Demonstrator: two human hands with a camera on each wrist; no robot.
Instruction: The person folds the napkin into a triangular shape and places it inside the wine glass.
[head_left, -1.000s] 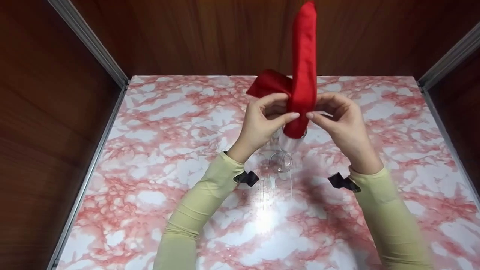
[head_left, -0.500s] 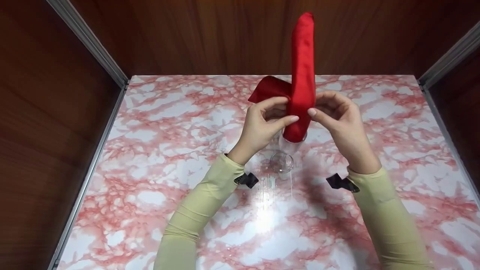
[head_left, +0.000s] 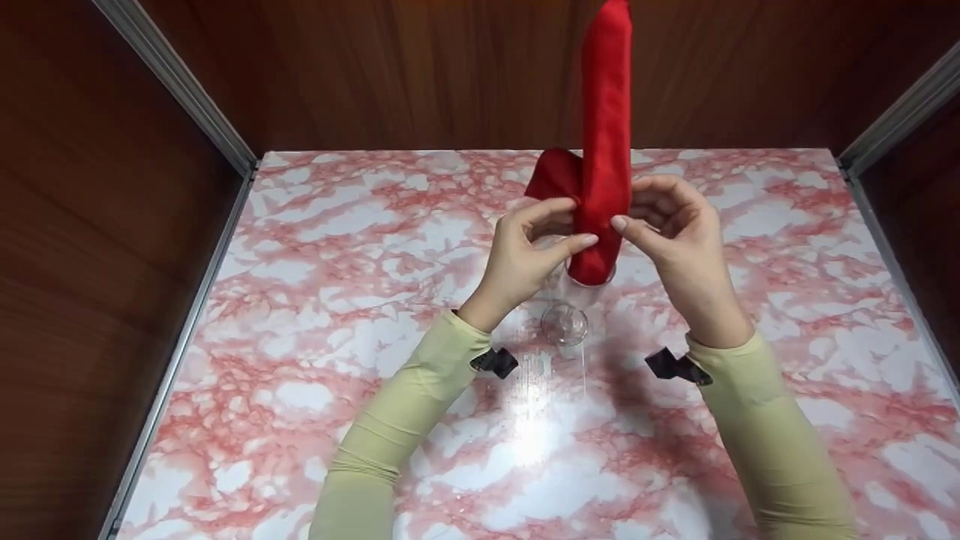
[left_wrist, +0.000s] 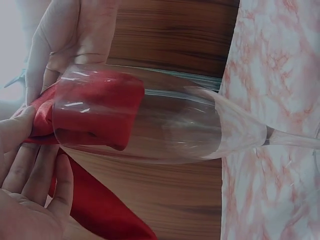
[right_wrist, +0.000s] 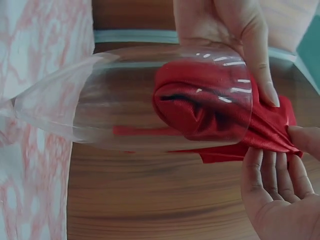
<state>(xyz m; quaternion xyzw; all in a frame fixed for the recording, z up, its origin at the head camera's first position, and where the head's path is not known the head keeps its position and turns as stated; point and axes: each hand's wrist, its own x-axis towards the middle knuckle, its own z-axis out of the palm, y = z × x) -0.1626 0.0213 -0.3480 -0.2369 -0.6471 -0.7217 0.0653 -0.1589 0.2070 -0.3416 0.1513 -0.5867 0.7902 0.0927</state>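
Note:
A red satin cloth napkin (head_left: 606, 112), folded into a tall strip with a side flap, stands with its lower end inside a clear stemmed glass (head_left: 581, 294). In the left wrist view the rolled end of the napkin (left_wrist: 107, 110) fills the upper part of the bowl of the glass (left_wrist: 185, 125). My left hand (head_left: 525, 240) pinches the napkin from the left, thumb in front and fingers behind, just above the rim. From the right, my right hand (head_left: 679, 240) pinches it slightly higher. The right wrist view shows the napkin's end (right_wrist: 195, 100) bunched inside the bowl.
The glass stands on a red-and-white marbled table (head_left: 300, 390). Brown wood panels (head_left: 420, 75) with grey metal edging rise behind and at both sides. A small black device (head_left: 679, 366) is worn at each sleeve cuff.
The napkin's lower end sits slightly deeper in the glass. Its upper tip dipped, then rose again, and the side flap has drawn in toward the right. Both hands keep their pinch.

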